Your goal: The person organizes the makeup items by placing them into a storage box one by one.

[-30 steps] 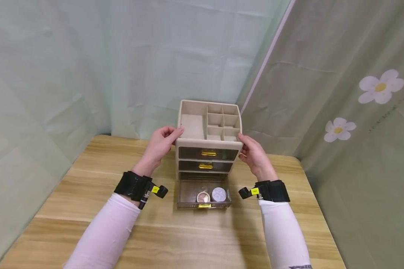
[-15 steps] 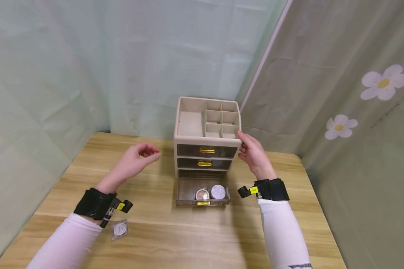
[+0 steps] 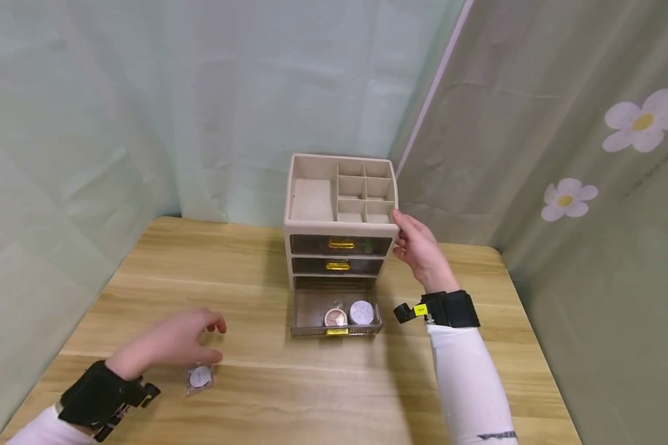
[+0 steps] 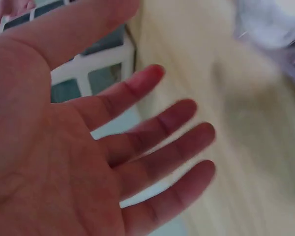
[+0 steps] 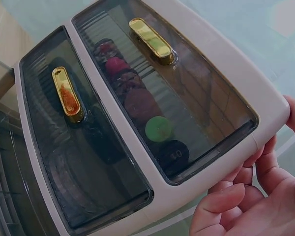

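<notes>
A cream desktop drawer organizer stands at the middle back of the table, its lowest clear drawer pulled out. Inside that drawer lie a round compact with a pinkish segmented face and a round pale lilac-white case. My right hand holds the organizer's right front corner, thumb on the top rim, fingers curled at the side. At the lower left, a round white item in a clear packet lies on the table. My left hand is over the table just beside it, fingers spread and holding nothing.
The wooden table bears everything. Curtains hang close behind and at both sides. The organizer's top has divided compartments. In the right wrist view, several small items, one with a green top, show through the dark upper drawer front.
My left hand has let go of the organizer's left edge and moved down and left to the clear packet. My right hand has stayed at the organizer's right corner.
</notes>
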The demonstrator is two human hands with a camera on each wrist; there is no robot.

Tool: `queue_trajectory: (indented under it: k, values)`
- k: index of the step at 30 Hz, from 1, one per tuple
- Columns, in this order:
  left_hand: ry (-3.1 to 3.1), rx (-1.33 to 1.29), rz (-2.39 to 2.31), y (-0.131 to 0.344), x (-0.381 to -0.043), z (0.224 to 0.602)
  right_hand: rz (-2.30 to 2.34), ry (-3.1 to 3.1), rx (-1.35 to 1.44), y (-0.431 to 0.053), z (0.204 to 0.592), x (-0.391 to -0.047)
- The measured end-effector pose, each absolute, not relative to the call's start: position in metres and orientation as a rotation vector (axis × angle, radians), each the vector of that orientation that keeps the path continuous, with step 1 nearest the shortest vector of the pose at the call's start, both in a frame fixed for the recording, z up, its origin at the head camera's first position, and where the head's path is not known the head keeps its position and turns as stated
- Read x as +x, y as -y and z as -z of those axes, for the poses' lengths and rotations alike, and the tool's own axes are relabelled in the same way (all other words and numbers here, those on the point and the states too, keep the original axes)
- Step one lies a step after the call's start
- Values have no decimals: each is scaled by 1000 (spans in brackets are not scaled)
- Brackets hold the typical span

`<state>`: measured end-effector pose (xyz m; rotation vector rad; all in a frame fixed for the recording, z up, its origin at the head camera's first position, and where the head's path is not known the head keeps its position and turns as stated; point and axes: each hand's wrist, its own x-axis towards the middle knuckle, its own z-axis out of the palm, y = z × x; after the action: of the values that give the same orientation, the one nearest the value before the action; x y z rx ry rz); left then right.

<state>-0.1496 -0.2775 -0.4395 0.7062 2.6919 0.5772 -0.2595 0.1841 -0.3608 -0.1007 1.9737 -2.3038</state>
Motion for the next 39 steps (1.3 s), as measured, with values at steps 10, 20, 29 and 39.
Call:
queue_trajectory:
  k: [10,20,29,39]
  values:
    - [-2671,454,-529,276,-119,463,2318,-1940,-119,-181,363,-256]
    - [-2689,372,-487,282,-108,477,2324,-1935,-121,-176,364,-254]
    - [-2710,354,-485,286,-115,474,2317,-1947,-109,-176,365,-254]
    - [-2696,374,-571,290,-121,468,2328,-1936,-89,-170,368,-260]
